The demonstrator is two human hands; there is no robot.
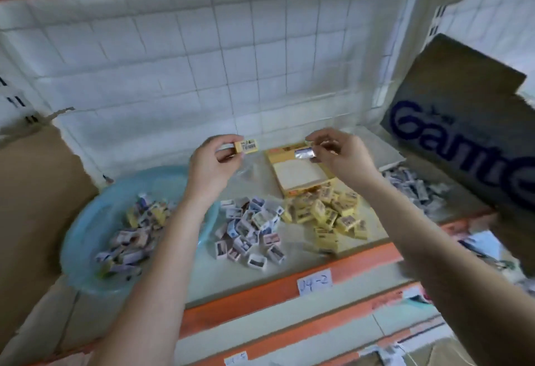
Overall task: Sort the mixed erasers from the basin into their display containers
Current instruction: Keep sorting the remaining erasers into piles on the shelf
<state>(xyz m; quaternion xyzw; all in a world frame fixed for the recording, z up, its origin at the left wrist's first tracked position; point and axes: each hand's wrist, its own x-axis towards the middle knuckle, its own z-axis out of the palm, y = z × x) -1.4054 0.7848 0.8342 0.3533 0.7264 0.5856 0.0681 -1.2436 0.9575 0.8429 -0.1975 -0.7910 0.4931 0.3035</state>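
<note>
My left hand (210, 167) holds a yellow eraser (246, 146) by its end, raised above the shelf. My right hand (340, 155) pinches a small grey-white eraser (304, 153) over an open yellow display box (298, 173), whose white inside shows. A light blue basin (86, 229) at the left holds several mixed erasers (136, 238). On the shelf lie a pile of white and purple erasers (249, 232) and, to its right, a pile of yellow erasers (327, 212).
A cardboard box (31, 192) stands left of the basin. A dark cardboard box with blue lettering (463, 131) leans at the right, above another heap of grey erasers (417, 189). The shelf has an orange front rail (260, 293) with a paper label (314, 284). White wire mesh (202, 61) backs the shelf.
</note>
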